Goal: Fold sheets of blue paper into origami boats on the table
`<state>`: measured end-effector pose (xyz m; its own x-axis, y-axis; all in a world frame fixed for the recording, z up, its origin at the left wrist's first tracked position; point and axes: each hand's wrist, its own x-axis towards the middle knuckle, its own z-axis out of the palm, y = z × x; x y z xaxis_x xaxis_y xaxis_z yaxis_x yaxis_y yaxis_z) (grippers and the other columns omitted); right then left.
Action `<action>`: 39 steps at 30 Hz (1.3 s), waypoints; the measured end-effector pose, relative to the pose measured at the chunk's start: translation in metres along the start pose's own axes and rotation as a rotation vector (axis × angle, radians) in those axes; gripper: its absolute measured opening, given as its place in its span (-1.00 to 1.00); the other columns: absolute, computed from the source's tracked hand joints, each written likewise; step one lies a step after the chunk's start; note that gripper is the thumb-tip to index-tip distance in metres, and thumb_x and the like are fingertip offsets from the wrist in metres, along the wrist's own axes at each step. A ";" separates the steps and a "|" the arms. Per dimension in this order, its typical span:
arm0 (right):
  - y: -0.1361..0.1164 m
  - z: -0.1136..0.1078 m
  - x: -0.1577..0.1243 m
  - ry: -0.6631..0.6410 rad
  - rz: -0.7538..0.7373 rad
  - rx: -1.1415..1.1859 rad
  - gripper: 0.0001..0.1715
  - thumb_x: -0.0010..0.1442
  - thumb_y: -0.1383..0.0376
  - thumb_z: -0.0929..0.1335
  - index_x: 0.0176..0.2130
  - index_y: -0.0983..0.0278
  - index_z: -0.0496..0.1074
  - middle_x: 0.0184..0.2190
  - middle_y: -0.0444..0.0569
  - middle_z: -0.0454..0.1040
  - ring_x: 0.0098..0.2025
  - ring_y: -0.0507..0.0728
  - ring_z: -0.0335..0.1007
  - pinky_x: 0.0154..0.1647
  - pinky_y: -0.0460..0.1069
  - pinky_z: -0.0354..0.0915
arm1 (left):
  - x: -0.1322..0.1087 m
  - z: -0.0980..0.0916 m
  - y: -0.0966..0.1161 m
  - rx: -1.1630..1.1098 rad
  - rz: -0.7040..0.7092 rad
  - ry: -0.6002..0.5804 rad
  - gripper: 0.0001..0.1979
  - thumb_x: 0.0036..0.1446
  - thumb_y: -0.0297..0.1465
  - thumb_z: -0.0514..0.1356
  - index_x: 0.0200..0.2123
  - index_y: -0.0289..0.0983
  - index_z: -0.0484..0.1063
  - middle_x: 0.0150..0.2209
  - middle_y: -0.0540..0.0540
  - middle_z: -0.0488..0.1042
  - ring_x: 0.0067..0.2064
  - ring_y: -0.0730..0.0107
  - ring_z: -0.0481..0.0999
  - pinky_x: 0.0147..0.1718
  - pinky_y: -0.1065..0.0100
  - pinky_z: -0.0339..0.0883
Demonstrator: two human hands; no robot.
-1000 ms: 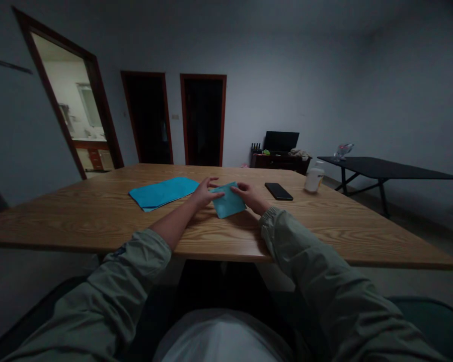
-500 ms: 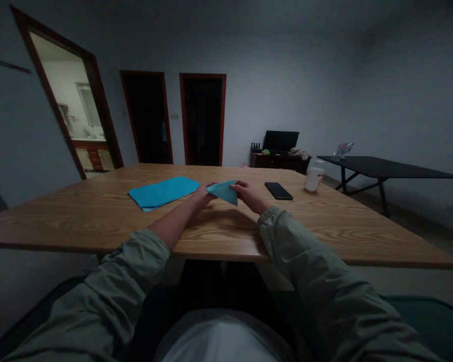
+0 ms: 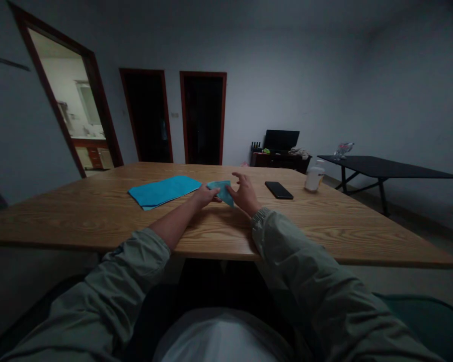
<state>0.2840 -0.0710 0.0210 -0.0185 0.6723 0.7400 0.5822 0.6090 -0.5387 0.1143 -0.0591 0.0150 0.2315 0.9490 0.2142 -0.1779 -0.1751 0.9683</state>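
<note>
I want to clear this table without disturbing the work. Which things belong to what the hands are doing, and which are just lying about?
In use: folded blue paper, pinched by the left hand, right hand spread against it; blue sheets beside it, likely same stock.
Lying about: black phone; white bottle, both apart from the hands.

We see a dim room with grey walls (image 3: 324, 90). A wide wooden bench (image 3: 324, 231) stands in front. Behind it are two dark doorways (image 3: 203, 118) and, at left, a lit doorway (image 3: 73, 108). At right stand a black table (image 3: 385, 168) and a low cabinet (image 3: 279, 161).
</note>
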 end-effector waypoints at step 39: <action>0.001 0.001 0.000 -0.148 0.230 0.434 -0.57 0.10 0.27 0.21 -0.16 0.25 0.56 -0.15 0.00 0.53 -0.29 0.11 0.44 -0.42 -0.01 0.44 | -0.005 -0.013 0.013 -0.163 -0.006 -0.111 -0.53 0.02 -0.27 0.16 0.04 -0.24 0.40 -0.09 -0.19 0.48 -0.19 0.21 0.54 -0.21 0.16 0.47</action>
<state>0.2839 -0.0693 0.0201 -0.0626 0.8428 0.5346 0.1946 0.5356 -0.8217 0.0988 -0.0626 0.0252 0.3358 0.9135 0.2297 -0.3265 -0.1158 0.9381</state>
